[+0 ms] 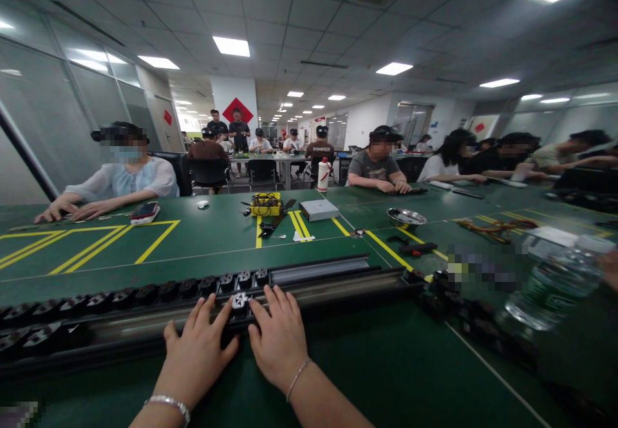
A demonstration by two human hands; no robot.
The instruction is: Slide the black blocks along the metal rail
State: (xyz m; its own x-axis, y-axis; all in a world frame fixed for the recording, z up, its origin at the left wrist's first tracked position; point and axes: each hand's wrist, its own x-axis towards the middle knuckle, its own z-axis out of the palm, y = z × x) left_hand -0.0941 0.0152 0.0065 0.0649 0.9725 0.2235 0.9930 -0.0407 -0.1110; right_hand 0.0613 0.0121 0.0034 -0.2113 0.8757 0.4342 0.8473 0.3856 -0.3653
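Note:
Across the green table in front of me lie two long black rails. On the near rail point(338, 291) sits a small black module with a pale socket-like face point(240, 300). My left hand point(200, 341) rests on this rail, fingers spread, its index fingertip at the module's left side. From the other side my right hand point(280, 331) reaches over the rail, fingers extended, index fingertip at the module's right edge. Several similar black modules point(168, 291) line the far rail, and others point(46, 336) sit at the near rail's left end.
A clear water bottle point(555, 286) stands at right, beside a pile of black modules point(476, 315). Farther back are a metal bowl point(406, 217), a grey box point(318, 209), a yellow basket of cables point(265, 204) and a white flask point(323, 176). Several people sit around.

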